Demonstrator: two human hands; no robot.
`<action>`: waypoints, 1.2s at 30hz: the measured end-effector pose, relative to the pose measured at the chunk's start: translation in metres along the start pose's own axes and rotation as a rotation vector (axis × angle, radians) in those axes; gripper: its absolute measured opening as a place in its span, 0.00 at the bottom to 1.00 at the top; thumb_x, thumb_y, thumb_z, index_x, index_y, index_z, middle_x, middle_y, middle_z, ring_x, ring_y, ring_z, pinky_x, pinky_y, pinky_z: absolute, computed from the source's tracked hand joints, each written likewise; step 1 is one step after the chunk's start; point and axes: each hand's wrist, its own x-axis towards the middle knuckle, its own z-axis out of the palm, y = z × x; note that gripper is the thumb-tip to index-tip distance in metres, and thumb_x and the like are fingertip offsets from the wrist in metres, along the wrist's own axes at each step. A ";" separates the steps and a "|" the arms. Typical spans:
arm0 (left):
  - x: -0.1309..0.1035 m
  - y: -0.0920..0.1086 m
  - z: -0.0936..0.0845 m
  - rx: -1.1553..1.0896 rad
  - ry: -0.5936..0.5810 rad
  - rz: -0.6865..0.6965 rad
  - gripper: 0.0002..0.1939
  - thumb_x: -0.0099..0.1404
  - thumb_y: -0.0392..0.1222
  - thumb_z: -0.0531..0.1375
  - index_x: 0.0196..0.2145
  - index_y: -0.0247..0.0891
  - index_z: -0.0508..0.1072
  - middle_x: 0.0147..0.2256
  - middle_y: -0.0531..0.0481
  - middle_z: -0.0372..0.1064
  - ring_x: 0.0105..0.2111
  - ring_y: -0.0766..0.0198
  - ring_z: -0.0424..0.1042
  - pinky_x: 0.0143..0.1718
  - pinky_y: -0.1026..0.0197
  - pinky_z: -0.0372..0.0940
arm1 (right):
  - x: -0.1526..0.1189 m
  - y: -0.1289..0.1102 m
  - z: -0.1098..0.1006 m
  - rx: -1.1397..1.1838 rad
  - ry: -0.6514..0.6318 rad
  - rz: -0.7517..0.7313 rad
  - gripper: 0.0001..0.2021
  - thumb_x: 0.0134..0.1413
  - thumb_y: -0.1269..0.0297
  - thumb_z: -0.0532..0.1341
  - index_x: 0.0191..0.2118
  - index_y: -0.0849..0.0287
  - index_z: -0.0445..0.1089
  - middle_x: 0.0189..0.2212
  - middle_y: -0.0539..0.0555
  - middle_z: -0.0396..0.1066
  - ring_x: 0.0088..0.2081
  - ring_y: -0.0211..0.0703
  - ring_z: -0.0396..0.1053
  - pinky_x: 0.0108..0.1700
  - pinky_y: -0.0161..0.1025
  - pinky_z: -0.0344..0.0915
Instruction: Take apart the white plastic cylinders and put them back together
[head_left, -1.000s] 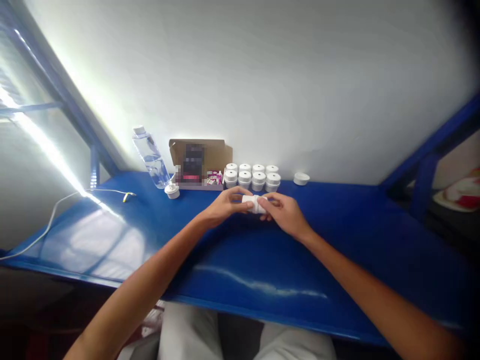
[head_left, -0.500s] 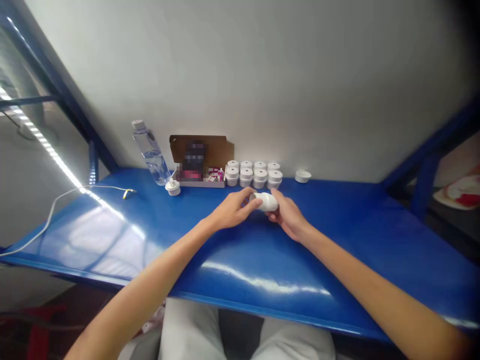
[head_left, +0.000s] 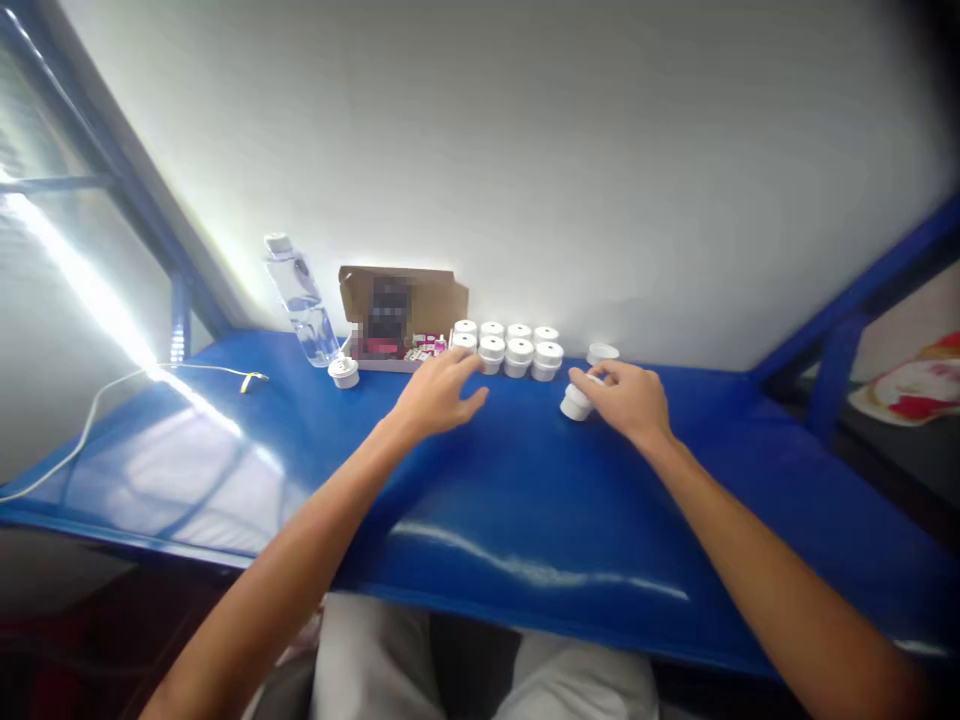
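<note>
The right hand [head_left: 628,402] grips a small white jar [head_left: 577,403] on the blue desk [head_left: 525,500]; the left hand [head_left: 441,392] (fingers loosely spread, empty) hovers near the jar rows [head_left: 508,349].

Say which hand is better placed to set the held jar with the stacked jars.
Right, probably. The right hand already grips the white jar, close to the stacked jars. The left hand is empty.

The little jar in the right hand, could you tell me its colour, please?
White, seen in the head view: the jar under the right hand.
</note>
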 end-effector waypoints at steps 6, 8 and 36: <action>-0.003 -0.039 -0.052 0.342 0.239 -0.336 0.10 0.66 0.45 0.57 0.39 0.38 0.75 0.41 0.43 0.76 0.43 0.52 0.74 0.48 0.53 0.67 | 0.014 0.026 0.006 0.135 0.063 0.023 0.24 0.52 0.41 0.66 0.41 0.59 0.70 0.43 0.63 0.76 0.35 0.49 0.77 0.38 0.45 0.74; -0.009 -0.048 -0.064 0.395 0.264 -0.436 0.11 0.66 0.46 0.57 0.40 0.39 0.75 0.42 0.43 0.77 0.43 0.52 0.74 0.46 0.54 0.67 | 0.012 0.029 0.013 0.146 0.038 -0.027 0.20 0.50 0.45 0.67 0.38 0.58 0.70 0.43 0.62 0.76 0.39 0.52 0.78 0.43 0.48 0.75; -0.023 -0.091 -0.048 0.257 -0.060 -0.492 0.21 0.53 0.48 0.66 0.43 0.39 0.71 0.45 0.43 0.71 0.46 0.50 0.72 0.49 0.53 0.67 | 0.004 0.010 0.002 0.092 -0.190 -0.055 0.25 0.43 0.56 0.70 0.49 0.51 0.66 0.32 0.49 0.77 0.31 0.50 0.74 0.36 0.44 0.69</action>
